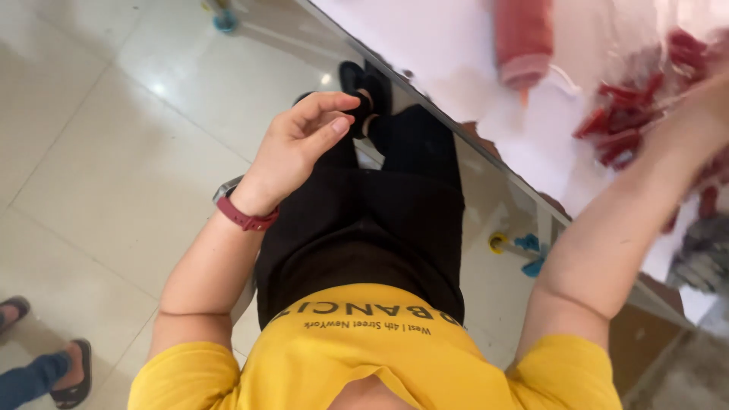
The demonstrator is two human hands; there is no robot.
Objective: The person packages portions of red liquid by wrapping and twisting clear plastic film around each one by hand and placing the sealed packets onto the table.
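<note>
Fingers of right hand (702, 114), blurred, among red pieces (619, 125); left hand (300, 148) empty.

- We see a yellow short-sleeved T-shirt (364, 345), dark lettering printed across its front.
- We spot black trousers (380, 228) below the hem, running down to black sandals (357, 83).
- On the left hand (300, 148) side, we pick out a dark red watch strap (244, 216) around the wrist.
- Both forearms are bare; the right hand (702, 114) is blurred.

Looks like a small assembly workshop. White bench (471, 45) carries a heap of small red plastic parts (619, 125). Pale tiled floor (99, 152) below.
</note>
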